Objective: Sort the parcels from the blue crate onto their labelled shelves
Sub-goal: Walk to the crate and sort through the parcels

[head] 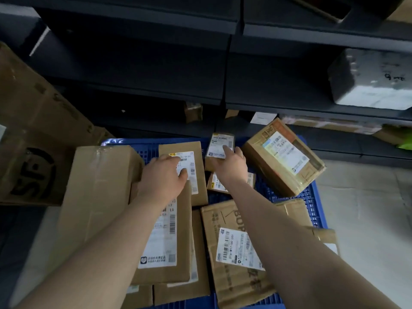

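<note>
Several cardboard parcels lie packed in the blue crate (pixel 311 205), which sits on the pale floor (pixel 367 208) in front of dark grey shelves (pixel 289 103).

Left hand (pixel 163 177): palm down on the tall parcel (pixel 198 148) at the crate's far side. Thumb and forefinger are spread over its white barcode label. The other fingers drop past the parcel's left edge, so I cannot tell whether the grip has closed on it. Label code is too blurred to read.

Right hand (pixel 233 167): forefinger stretched straight onto the label of the small parcel (pixel 219 143), which leans against the crate's far wall. Grip slack, clasping nothing that shows.

Long parcel (pixel 165 241) lies under the left forearm. Its label has a barcode, a round logo with Chinese print, and the characters "13" and "L0".

BOP carton (pixel 223 282) lies under the right forearm, with "BOP" printed on the board. Its label reads roughly "S10-W17-00-001".

Tilted parcel (pixel 283 159) is propped on the crate's right rim. Its label is white with a barcode, the text too small to read.

SF box (pixel 33 170) stands left of the crate with a black "SF" logo. Plain box (pixel 100 190) sits at the crate's left edge.

Grey wrapped parcel (pixel 372 79) sits on a right-hand shelf. It carries black handwriting I cannot read.
</note>
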`<state>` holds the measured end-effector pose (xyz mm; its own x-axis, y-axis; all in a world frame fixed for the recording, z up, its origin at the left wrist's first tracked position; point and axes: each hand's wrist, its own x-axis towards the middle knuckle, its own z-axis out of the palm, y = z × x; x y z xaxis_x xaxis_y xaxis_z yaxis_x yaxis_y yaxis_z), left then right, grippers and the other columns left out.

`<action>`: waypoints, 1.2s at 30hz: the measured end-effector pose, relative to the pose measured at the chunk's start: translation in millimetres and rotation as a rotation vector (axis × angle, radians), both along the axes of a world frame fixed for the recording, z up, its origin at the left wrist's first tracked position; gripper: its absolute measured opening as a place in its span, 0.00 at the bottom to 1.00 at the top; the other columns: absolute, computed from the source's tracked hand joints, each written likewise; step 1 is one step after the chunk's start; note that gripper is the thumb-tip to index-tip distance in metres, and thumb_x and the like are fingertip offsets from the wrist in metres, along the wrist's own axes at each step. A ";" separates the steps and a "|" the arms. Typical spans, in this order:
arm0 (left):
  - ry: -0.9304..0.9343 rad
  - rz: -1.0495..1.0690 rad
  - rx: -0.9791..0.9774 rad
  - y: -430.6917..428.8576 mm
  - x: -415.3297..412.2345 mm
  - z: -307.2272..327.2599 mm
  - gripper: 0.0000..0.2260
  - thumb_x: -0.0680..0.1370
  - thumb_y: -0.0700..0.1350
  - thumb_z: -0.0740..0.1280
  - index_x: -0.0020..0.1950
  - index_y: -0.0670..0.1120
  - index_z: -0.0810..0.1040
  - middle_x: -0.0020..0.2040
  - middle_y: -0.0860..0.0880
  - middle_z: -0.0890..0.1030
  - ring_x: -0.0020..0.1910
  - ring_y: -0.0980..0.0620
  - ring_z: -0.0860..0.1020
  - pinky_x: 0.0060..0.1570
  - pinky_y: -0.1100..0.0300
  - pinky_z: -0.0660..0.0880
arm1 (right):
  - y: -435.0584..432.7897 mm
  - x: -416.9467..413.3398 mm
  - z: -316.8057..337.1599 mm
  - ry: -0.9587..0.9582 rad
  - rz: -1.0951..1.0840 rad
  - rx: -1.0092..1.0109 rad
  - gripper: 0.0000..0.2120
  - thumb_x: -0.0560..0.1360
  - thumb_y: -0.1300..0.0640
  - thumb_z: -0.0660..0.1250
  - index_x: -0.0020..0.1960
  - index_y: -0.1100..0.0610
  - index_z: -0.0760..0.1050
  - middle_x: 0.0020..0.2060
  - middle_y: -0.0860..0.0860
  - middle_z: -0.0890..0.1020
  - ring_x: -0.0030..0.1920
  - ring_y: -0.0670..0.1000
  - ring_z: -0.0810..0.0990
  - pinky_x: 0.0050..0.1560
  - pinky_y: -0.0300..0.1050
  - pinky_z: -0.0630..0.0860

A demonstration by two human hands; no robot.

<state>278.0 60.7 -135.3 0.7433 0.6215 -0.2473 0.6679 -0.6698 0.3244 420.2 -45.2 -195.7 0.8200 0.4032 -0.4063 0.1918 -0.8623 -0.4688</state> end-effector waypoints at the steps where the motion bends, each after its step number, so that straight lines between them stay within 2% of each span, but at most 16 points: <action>1: -0.008 0.003 0.002 1.7 4.8 -4.5 0.20 0.79 0.52 0.61 0.69 0.46 0.72 0.65 0.46 0.75 0.61 0.45 0.74 0.59 0.51 0.73 | 5.0 4.0 -7.4 0.001 -0.001 -0.007 0.32 0.74 0.40 0.63 0.75 0.49 0.58 0.75 0.55 0.56 0.74 0.56 0.55 0.69 0.56 0.64; 4: -0.012 0.018 0.001 4.0 11.4 -14.1 0.21 0.79 0.51 0.62 0.69 0.46 0.72 0.66 0.46 0.75 0.62 0.45 0.73 0.59 0.51 0.72 | 15.8 11.4 -23.5 -0.004 -0.003 -0.039 0.37 0.71 0.35 0.64 0.74 0.48 0.58 0.75 0.56 0.56 0.73 0.57 0.56 0.69 0.57 0.64; 7: -0.017 0.042 -0.004 3.2 11.2 -19.3 0.20 0.78 0.52 0.62 0.68 0.46 0.74 0.64 0.45 0.77 0.60 0.44 0.75 0.58 0.51 0.73 | 19.2 14.9 -32.3 0.031 -0.031 -0.053 0.38 0.67 0.33 0.66 0.72 0.47 0.61 0.73 0.56 0.58 0.71 0.58 0.61 0.66 0.58 0.67; 12: -0.044 0.061 -0.033 1.8 10.6 -20.1 0.19 0.78 0.51 0.62 0.67 0.45 0.75 0.63 0.45 0.77 0.59 0.44 0.76 0.57 0.50 0.74 | 15.1 13.8 -33.9 0.100 -0.055 -0.051 0.37 0.63 0.39 0.70 0.67 0.48 0.62 0.62 0.55 0.65 0.57 0.58 0.72 0.50 0.55 0.78; 19: -0.054 0.069 -0.071 -1.2 14.4 -15.7 0.20 0.79 0.51 0.62 0.69 0.46 0.73 0.64 0.45 0.77 0.61 0.45 0.75 0.59 0.50 0.73 | -7.5 5.7 -15.1 0.149 -0.117 0.103 0.37 0.62 0.44 0.70 0.67 0.48 0.59 0.62 0.51 0.65 0.57 0.54 0.72 0.52 0.54 0.77; 21: -0.079 0.089 -0.144 -3.8 18.9 -13.2 0.21 0.79 0.52 0.61 0.71 0.46 0.71 0.66 0.45 0.75 0.64 0.46 0.73 0.61 0.53 0.72 | -18.9 2.2 -4.1 0.149 -0.129 0.201 0.38 0.62 0.45 0.71 0.68 0.47 0.58 0.63 0.49 0.65 0.55 0.50 0.71 0.47 0.47 0.78; 24: -0.126 0.152 -0.325 -10.7 29.2 -6.3 0.25 0.79 0.56 0.61 0.73 0.48 0.66 0.68 0.47 0.74 0.65 0.48 0.73 0.61 0.57 0.68 | -33.6 -3.2 15.5 0.141 -0.093 0.360 0.38 0.65 0.49 0.73 0.69 0.46 0.59 0.63 0.45 0.65 0.53 0.44 0.70 0.39 0.32 0.70; 27: -0.161 0.220 -0.534 -16.7 43.2 2.8 0.28 0.79 0.60 0.60 0.76 0.51 0.61 0.67 0.50 0.74 0.64 0.51 0.73 0.57 0.60 0.68 | -43.5 -7.9 29.3 0.082 -0.017 0.484 0.38 0.65 0.52 0.74 0.70 0.48 0.60 0.62 0.44 0.67 0.56 0.40 0.69 0.44 0.27 0.68; 29: -0.199 0.237 -0.638 -19.5 50.7 5.4 0.25 0.78 0.59 0.61 0.74 0.56 0.62 0.61 0.54 0.77 0.58 0.56 0.74 0.50 0.67 0.69 | -46.5 -10.0 33.7 0.042 0.047 0.536 0.38 0.65 0.51 0.74 0.70 0.50 0.60 0.62 0.45 0.68 0.58 0.39 0.69 0.52 0.32 0.71; 30: -0.233 0.249 -0.673 -19.9 53.3 4.6 0.24 0.78 0.58 0.63 0.73 0.57 0.63 0.60 0.55 0.78 0.56 0.57 0.76 0.49 0.67 0.71 | -47.2 -10.7 35.2 0.032 0.076 0.551 0.39 0.64 0.51 0.74 0.70 0.50 0.60 0.62 0.45 0.68 0.59 0.39 0.69 0.54 0.34 0.72; 33: -0.318 0.345 -0.755 -19.1 56.1 -0.3 0.25 0.76 0.53 0.68 0.71 0.56 0.64 0.61 0.53 0.79 0.56 0.53 0.79 0.57 0.52 0.77 | -48.7 -7.9 34.5 0.071 0.149 0.570 0.40 0.64 0.48 0.76 0.71 0.48 0.60 0.63 0.44 0.70 0.62 0.40 0.70 0.58 0.37 0.72; 34: -0.330 0.364 -0.754 -18.3 56.0 -1.3 0.25 0.77 0.52 0.68 0.71 0.56 0.63 0.62 0.52 0.78 0.57 0.52 0.79 0.58 0.51 0.76 | -50.0 -4.4 32.9 0.115 0.166 0.564 0.40 0.65 0.46 0.76 0.71 0.46 0.60 0.63 0.43 0.71 0.62 0.40 0.70 0.60 0.38 0.71; 36: -0.345 0.372 -0.723 -15.5 54.6 -3.1 0.25 0.78 0.49 0.67 0.72 0.54 0.62 0.65 0.52 0.76 0.60 0.51 0.77 0.56 0.56 0.74 | -55.2 6.7 26.1 0.197 0.194 0.479 0.39 0.67 0.46 0.75 0.72 0.46 0.60 0.66 0.42 0.70 0.65 0.41 0.69 0.65 0.42 0.69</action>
